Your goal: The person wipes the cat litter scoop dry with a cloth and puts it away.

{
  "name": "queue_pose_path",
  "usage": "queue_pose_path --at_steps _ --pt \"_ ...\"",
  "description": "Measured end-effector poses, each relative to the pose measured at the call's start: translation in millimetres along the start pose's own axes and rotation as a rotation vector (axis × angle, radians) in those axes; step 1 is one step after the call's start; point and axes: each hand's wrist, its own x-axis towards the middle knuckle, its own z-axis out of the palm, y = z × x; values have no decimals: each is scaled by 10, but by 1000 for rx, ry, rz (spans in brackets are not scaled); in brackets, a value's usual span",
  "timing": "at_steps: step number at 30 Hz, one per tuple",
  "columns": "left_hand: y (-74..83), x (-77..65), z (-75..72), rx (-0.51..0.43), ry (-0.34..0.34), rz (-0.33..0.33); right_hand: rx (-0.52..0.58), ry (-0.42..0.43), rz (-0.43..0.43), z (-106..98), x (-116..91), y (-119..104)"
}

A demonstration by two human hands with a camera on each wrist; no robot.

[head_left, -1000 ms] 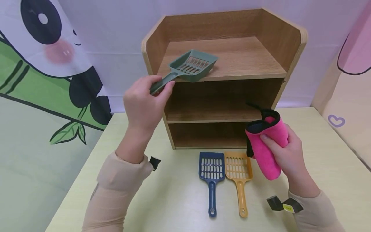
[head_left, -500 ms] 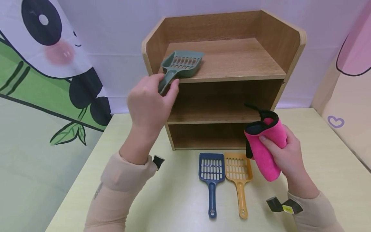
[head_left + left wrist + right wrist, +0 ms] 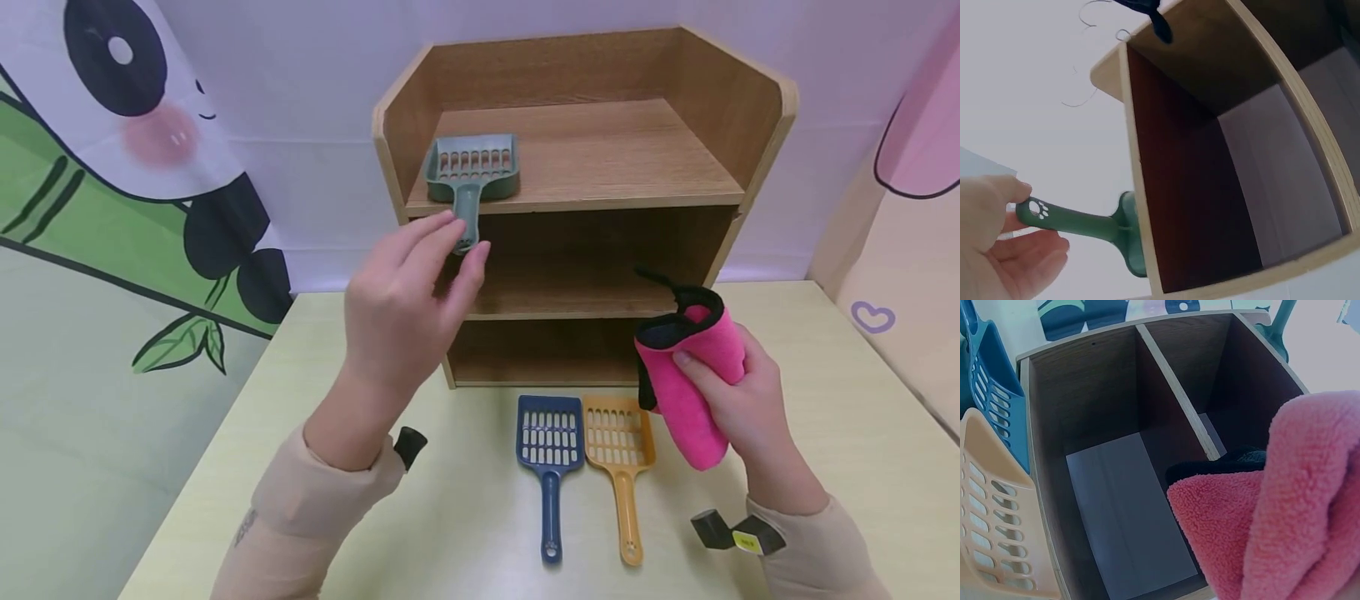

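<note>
The grey-green slotted litter scoop point(image 3: 471, 193) sits on the left of the wooden shelf unit's top board, its handle jutting over the front edge. Around the handle's end are the loosely spread fingers of my left hand point(image 3: 397, 300); the left wrist view shows the whole handle point(image 3: 1075, 222), down to its paw-print end, with finger and thumb apart beside it. My right hand point(image 3: 742, 400) grips a folded pink fuzzy cloth item point(image 3: 697, 408) with black edging, thumb across its front. In the right wrist view the pink cloth point(image 3: 1229, 525) hangs before the shelves.
A blue litter scoop point(image 3: 551, 467) and a yellow litter scoop point(image 3: 621, 471) lie side by side on the pale table point(image 3: 435, 500), handles toward me. Behind them stands the wooden shelf unit point(image 3: 592, 204) with three levels, against a lilac backdrop cloth.
The green scoop has moved left and turned handle-forward, coming down onto the top board. My left hand has loosened from its handle and drawn slightly down. The right hand stays put with the pink cloth.
</note>
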Motion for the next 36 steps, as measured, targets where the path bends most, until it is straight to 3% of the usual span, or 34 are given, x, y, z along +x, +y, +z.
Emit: queue_pose_path --at_steps 4,13,21,30,36 --pt "-52 26 62 58 -1 81 7 -3 1 -6 0 8" --pt "-193 84 205 109 -37 114 20 7 -18 -22 6 9" --pt "-268 142 312 128 -26 116 44 10 -24 -41 4 -5" --pt "-338 221 359 153 -127 57 52 5 -35 -46 8 -10" --pt "-374 243 399 169 -151 34 47 2 -26 -49 9 3"
